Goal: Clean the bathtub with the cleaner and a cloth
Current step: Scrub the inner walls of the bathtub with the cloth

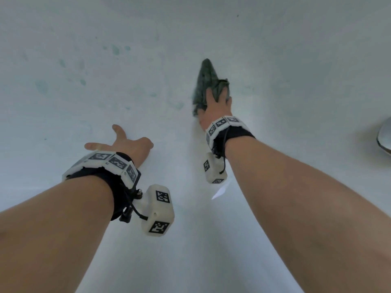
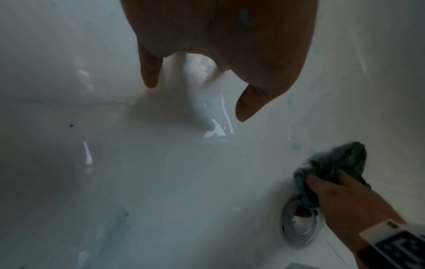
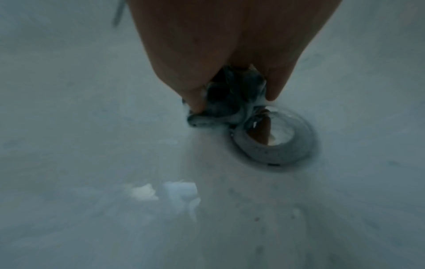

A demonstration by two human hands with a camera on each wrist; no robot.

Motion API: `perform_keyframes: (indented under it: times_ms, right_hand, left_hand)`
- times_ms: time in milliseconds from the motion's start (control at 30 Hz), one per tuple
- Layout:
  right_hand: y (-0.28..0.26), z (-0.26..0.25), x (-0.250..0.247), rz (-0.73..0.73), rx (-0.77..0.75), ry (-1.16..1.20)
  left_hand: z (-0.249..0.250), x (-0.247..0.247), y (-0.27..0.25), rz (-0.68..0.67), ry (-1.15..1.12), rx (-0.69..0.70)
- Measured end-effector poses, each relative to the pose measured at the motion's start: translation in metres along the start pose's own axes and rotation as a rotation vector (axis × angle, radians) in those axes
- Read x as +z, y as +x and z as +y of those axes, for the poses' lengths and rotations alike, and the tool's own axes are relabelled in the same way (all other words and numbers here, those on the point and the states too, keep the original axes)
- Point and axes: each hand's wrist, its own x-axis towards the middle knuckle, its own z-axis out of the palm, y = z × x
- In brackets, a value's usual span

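Note:
I look down into a white bathtub (image 1: pixel 296 60) with blue-green cleaner spots (image 1: pixel 115 49) on its far left surface. My right hand (image 1: pixel 218 102) grips a bunched dark grey-green cloth (image 1: pixel 206 81) and holds it against the tub. In the right wrist view the right hand (image 3: pixel 234 102) pinches the cloth (image 3: pixel 230 89) right beside the round chrome drain (image 3: pixel 276 142). My left hand (image 1: pixel 122 142) lies spread and flat on the tub, left of the cloth, holding nothing. The left wrist view shows its fingers (image 2: pixel 149 72) straight above the wet tub floor. No cleaner bottle is visible.
A chrome fitting (image 1: pixel 384 138) shows at the right edge of the head view. In the left wrist view the drain (image 2: pixel 299 223) lies just below the right hand (image 2: pixel 345 196) and the cloth (image 2: pixel 333 163). Water drops (image 2: pixel 218 109) cling near the left fingers.

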Motion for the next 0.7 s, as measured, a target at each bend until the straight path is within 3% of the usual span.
perform_keyframes:
  times_ms: [100,167,233,300,433,500,600,700]
  right_hand:
    - [0.012,0.012,-0.023,-0.017,0.174,-0.108]
    - [0.021,0.013,-0.044,0.002,0.21,-0.243]
    - [0.026,0.0,-0.062,0.014,0.13,-0.268]
    - [0.025,-0.022,-0.064,0.013,0.049,-0.119]
    - [-0.003,-0.06,-0.021,0.022,-0.224,0.043]
    - [-0.014,-0.05,0.004,0.043,-0.249,0.024]
    - [-0.013,-0.009,0.023,0.097,-0.024,-0.034]
    - [-0.004,0.032,0.011,0.07,0.27,-0.041]
  left_hand:
    - [-0.001,-0.001,0.003,-0.025,-0.001,-0.008]
    - [0.0,-0.001,0.003,-0.04,-0.013,-0.01]
    - [0.0,-0.002,0.004,-0.045,-0.022,-0.012]
    - [0.0,-0.002,0.005,-0.043,-0.021,-0.01]
    - [-0.003,-0.004,0.006,-0.038,0.022,0.009]
    - [-0.004,-0.005,0.007,-0.046,0.049,0.015]
    - [-0.005,-0.007,0.006,-0.051,0.072,0.012]
    - [-0.004,-0.005,0.004,-0.039,0.045,0.009]
